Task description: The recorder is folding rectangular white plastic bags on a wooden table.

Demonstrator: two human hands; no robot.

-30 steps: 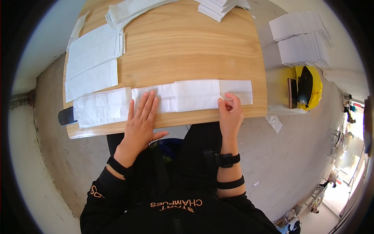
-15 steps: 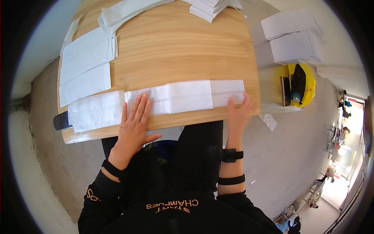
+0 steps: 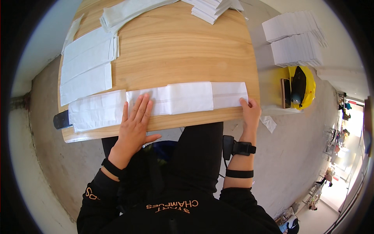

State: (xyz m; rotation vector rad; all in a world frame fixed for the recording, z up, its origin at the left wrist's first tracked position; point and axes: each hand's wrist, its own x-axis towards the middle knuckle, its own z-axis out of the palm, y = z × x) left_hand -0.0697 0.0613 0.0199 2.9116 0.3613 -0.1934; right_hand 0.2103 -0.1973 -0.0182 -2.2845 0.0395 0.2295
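A long strip of flat white paper pieces (image 3: 190, 98), overlapping or folded in panels, lies along the near edge of the wooden table (image 3: 183, 50). My left hand (image 3: 134, 123) rests flat on its left-middle part, fingers extended and thumb out to the side. At the strip's right end, my right hand (image 3: 251, 112) pinches the near corner between thumb and fingers. Farther left, another white paper piece (image 3: 97, 110) continues the row and covers part of a dark flat object (image 3: 61, 120) at the table's edge.
White sheets (image 3: 87, 58) lie stacked at the table's left, with more white stacks (image 3: 130, 11) (image 3: 210, 11) along the far edge. Right of the table are piled white papers (image 3: 294, 37), a yellow bag (image 3: 309, 87) with a black item, and a phone (image 3: 286, 93). A white scrap (image 3: 268, 123) lies below.
My right hand has moved a little right and its fingers have closed on the strip's end corner. My left hand stays flat in place.
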